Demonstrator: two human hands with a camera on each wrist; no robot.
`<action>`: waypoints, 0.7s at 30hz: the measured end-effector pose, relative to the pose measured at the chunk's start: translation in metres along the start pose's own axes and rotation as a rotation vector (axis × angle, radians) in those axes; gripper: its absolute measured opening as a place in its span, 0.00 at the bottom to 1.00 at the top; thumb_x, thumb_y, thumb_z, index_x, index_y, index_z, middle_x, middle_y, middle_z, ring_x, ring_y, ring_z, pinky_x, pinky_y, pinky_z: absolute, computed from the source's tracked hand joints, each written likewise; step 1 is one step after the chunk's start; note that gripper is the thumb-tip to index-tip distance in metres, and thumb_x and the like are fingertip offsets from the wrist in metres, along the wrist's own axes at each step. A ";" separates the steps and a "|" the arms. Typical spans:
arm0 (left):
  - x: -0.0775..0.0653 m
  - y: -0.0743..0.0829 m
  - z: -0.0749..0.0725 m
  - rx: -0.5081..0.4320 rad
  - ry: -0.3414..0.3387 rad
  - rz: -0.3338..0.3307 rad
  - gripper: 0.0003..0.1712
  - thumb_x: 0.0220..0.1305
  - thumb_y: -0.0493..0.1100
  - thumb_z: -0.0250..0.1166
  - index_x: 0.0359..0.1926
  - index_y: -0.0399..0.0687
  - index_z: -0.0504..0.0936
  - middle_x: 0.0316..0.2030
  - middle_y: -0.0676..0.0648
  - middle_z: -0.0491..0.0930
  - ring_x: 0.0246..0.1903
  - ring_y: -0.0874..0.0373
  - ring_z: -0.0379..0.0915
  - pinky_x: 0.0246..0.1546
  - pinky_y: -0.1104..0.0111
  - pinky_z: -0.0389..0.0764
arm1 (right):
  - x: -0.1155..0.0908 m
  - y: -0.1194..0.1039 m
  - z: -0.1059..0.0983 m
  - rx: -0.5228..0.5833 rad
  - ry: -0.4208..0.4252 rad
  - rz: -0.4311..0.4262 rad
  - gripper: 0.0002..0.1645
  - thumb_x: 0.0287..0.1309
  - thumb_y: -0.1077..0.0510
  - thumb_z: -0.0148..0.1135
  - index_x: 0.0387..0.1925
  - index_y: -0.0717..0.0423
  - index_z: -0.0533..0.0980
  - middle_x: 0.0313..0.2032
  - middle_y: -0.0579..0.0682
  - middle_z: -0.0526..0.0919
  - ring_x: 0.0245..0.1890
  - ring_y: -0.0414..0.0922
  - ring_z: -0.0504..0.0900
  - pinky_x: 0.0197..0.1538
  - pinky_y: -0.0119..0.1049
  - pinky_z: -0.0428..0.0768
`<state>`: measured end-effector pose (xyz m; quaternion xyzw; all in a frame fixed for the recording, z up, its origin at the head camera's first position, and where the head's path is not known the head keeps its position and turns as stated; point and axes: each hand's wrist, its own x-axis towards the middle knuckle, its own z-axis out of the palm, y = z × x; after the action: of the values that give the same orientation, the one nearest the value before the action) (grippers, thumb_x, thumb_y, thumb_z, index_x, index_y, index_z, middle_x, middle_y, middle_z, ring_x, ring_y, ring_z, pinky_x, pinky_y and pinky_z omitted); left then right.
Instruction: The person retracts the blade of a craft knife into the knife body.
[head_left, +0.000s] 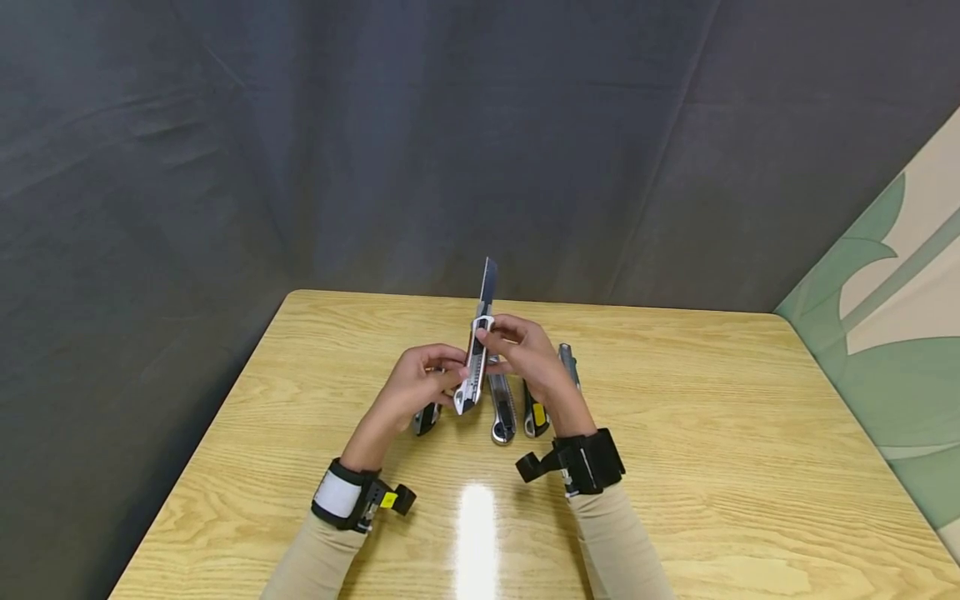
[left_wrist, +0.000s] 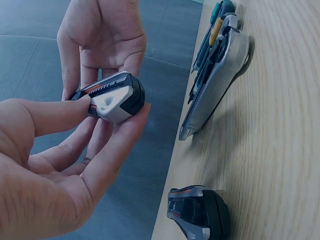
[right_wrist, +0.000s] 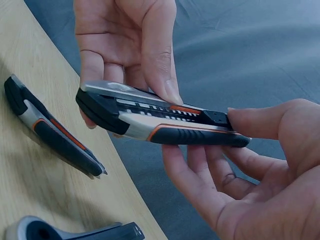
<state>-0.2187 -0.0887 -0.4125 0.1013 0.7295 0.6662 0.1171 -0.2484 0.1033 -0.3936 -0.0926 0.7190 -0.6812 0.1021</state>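
Observation:
Both hands hold one box cutter (head_left: 476, 354) above the table, its long blade (head_left: 488, 282) out and pointing away from me. The handle is silver and black with orange lines, clearest in the right wrist view. My left hand (head_left: 422, 383) pinches the rear end between thumb and fingers. At the front, my right hand (head_left: 528, 354) grips the handle, its thumb on the black slider (right_wrist: 216, 118). Beneath the left hand lies a similar black, silver and orange cutter (right_wrist: 57, 135). A silver cutter (head_left: 502, 408) rests on the table between the hands.
A black and yellow cutter (head_left: 536, 414) lies under the right wrist, with a grey-teal cutter (head_left: 568, 362) beside it. The wooden table (head_left: 712, 433) ends at a dark curtain (head_left: 480, 150). A leaf-patterned panel (head_left: 892, 333) stands to the right.

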 end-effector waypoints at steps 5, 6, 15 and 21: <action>0.001 0.000 0.000 -0.009 0.024 0.005 0.11 0.61 0.37 0.63 0.45 0.43 0.81 0.39 0.37 0.80 0.32 0.47 0.79 0.36 0.37 0.81 | 0.000 0.001 0.001 0.004 0.017 0.011 0.16 0.59 0.50 0.62 0.43 0.56 0.78 0.38 0.55 0.81 0.39 0.50 0.81 0.47 0.59 0.83; 0.001 0.000 0.001 -0.011 0.030 0.005 0.11 0.61 0.37 0.63 0.45 0.43 0.81 0.39 0.37 0.80 0.32 0.47 0.79 0.36 0.37 0.82 | 0.000 0.001 0.002 -0.001 0.013 0.008 0.16 0.59 0.50 0.62 0.43 0.56 0.78 0.38 0.55 0.81 0.39 0.50 0.81 0.47 0.59 0.83; 0.000 0.000 0.001 -0.007 0.049 0.006 0.11 0.61 0.37 0.63 0.45 0.43 0.81 0.41 0.35 0.79 0.33 0.47 0.80 0.35 0.41 0.84 | 0.002 0.005 0.003 -0.013 -0.009 -0.031 0.17 0.59 0.52 0.63 0.43 0.60 0.78 0.35 0.57 0.77 0.37 0.53 0.80 0.46 0.64 0.81; 0.000 0.000 0.000 -0.006 0.048 0.009 0.12 0.61 0.37 0.63 0.46 0.42 0.81 0.41 0.35 0.79 0.32 0.47 0.80 0.37 0.38 0.82 | 0.002 0.005 0.006 -0.007 0.011 -0.022 0.16 0.59 0.51 0.63 0.43 0.58 0.78 0.34 0.53 0.78 0.36 0.51 0.80 0.45 0.63 0.82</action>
<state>-0.2184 -0.0885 -0.4123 0.0880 0.7297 0.6711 0.0968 -0.2485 0.0978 -0.3990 -0.0970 0.7209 -0.6802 0.0904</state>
